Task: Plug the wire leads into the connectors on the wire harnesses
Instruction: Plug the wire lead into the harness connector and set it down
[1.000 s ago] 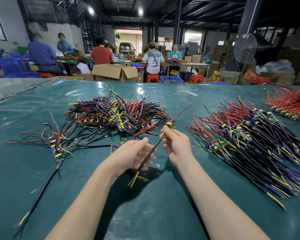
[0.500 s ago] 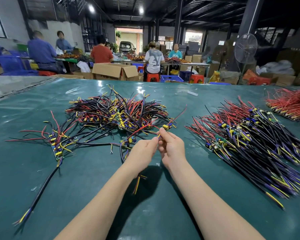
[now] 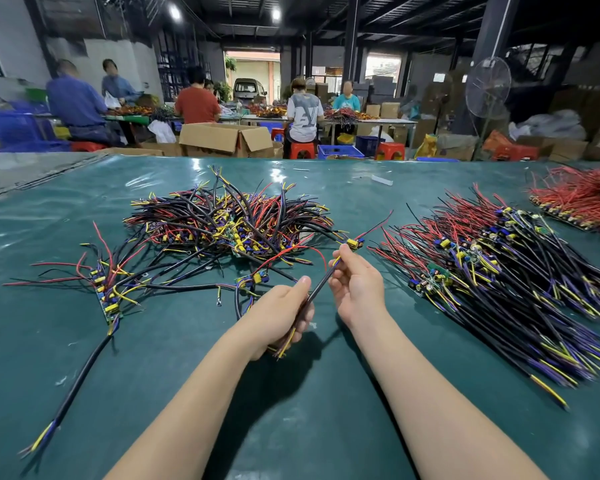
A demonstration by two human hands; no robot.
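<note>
One black cable (image 3: 318,289) slants toward one o'clock; left grip (image 3: 281,315) wraps its lower end, right grip (image 3: 355,282) pinches higher.

I get ceiling lamps (image 3: 174,11) glaring on the far table cover (image 3: 343,181), soft shadows near me, bowed edges, blurred background

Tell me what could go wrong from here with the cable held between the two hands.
1. The small board at the far end of the black cable sits just past the right hand, close to the tangled pile; its red lead could snag there.
2. The left hand grips the cable near its loose yellow and purple ends; those could bend or splay before plugging.
</note>
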